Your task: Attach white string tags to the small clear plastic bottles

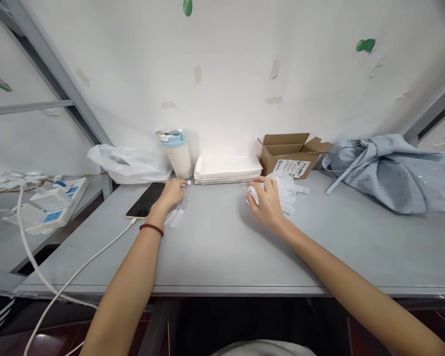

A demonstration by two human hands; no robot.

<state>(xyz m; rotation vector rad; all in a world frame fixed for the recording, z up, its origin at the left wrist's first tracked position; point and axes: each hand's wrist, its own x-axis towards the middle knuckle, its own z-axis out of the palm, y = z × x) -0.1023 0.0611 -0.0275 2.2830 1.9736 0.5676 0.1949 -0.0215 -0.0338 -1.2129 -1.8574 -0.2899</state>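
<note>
My left hand (173, 193) reaches over the right edge of a black-screened phone (145, 200). Its fingertips are closed at a small white piece (187, 183) with a dark end, too small to name. Just below that hand, small white tags with strings (175, 217) lie on the grey table. My right hand (266, 199) is at the left side of a heap of white tag-like pieces (287, 198), its thumb and forefinger curved near thin strings (245, 187). Whether those fingers grip any of the strings is not clear.
Along the back stand a plastic bag (129, 165), a blue-lidded cup (178, 155), stacked white sheets (228, 169) and an open cardboard box (289, 155). Grey-blue cloth (396, 173) lies right. A white cable (92, 264) runs from the phone over the table's front left edge.
</note>
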